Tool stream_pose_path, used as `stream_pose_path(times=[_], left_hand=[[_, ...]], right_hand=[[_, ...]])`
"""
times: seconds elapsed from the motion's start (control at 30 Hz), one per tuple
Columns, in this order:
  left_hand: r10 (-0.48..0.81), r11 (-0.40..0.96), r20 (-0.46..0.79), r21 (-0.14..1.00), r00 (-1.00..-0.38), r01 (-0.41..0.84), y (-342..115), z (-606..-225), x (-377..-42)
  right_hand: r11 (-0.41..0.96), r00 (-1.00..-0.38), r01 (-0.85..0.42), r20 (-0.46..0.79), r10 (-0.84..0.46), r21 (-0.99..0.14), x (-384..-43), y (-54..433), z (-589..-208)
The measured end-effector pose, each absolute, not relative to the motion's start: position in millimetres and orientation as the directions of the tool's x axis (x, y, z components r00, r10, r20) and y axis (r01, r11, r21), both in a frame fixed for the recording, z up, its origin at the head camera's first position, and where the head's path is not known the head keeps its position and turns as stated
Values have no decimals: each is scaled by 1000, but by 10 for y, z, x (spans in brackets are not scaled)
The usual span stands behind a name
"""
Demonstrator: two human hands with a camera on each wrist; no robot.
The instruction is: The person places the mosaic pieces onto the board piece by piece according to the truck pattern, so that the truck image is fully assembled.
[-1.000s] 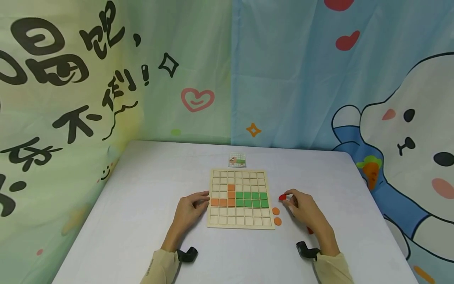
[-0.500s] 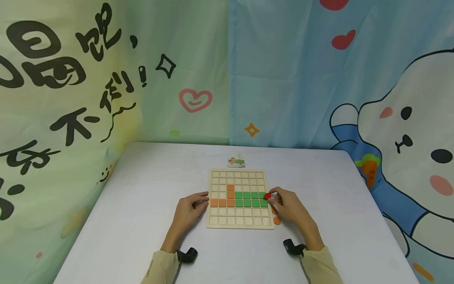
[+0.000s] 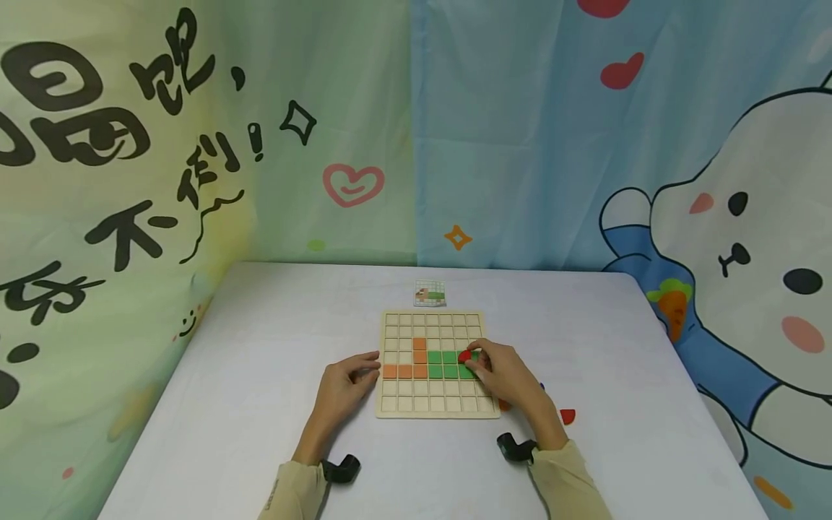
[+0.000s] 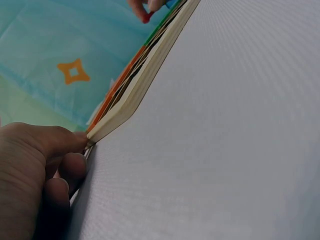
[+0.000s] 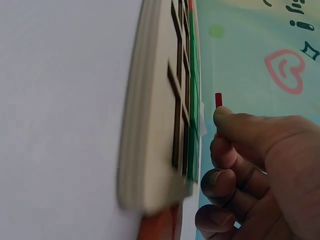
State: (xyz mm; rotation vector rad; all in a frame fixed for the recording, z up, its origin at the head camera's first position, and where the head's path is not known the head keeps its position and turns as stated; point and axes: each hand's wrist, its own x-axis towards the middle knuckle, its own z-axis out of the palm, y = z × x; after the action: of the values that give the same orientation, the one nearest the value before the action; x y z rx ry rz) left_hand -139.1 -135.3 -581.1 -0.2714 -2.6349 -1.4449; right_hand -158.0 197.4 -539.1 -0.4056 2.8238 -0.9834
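Note:
A pale wooden grid board (image 3: 437, 409) lies flat on the white table, bearing an L-like run of orange tiles (image 3: 419, 357) and two rows of green tiles (image 3: 443, 364). My left hand (image 3: 347, 383) rests at the board's left side, and its fingertips touch the edge in the left wrist view. Over the right end of the green tiles, my right hand (image 3: 507, 370) pinches a small red piece (image 3: 464, 357) between thumb and forefinger. In the right wrist view that piece (image 5: 218, 100) appears thin and edge-on, above the board. The rightmost green tiles are partly hidden by the hand.
A small picture card (image 3: 430, 293) lies behind the board. At the right are a red half-round piece (image 3: 568, 416), an orange disc (image 3: 505, 406) partly under the hand, and a bit of blue (image 3: 542, 386) by the wrist. Printed curtains (image 3: 507, 159) hang behind the table.
My right hand has carried the red piece leftward, from beside the board to above its green tiles. The red half-round piece on the table is uncovered. My left hand stays at the edge.

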Motion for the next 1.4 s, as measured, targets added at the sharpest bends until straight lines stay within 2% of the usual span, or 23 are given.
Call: stream_pose_path(times=[0.23, 1.0, 1.4], left_hand=[[101, 520, 202, 824, -974, 225, -1360, -5806, -1390], [110, 545, 221, 802, -969, 244, -1361, -5814, -1403], [111, 538, 213, 808, -971, 239, -1366, -5821, -1404]], right_hand=[[723, -943, -262, 12, -332, -639, -1631, 1805, -5389], [716, -940, -261, 0, -342, -648, -1768, 1344, -5398], [700, -933, -299, 43, -358, -648, -1874, 1173, -5441]])
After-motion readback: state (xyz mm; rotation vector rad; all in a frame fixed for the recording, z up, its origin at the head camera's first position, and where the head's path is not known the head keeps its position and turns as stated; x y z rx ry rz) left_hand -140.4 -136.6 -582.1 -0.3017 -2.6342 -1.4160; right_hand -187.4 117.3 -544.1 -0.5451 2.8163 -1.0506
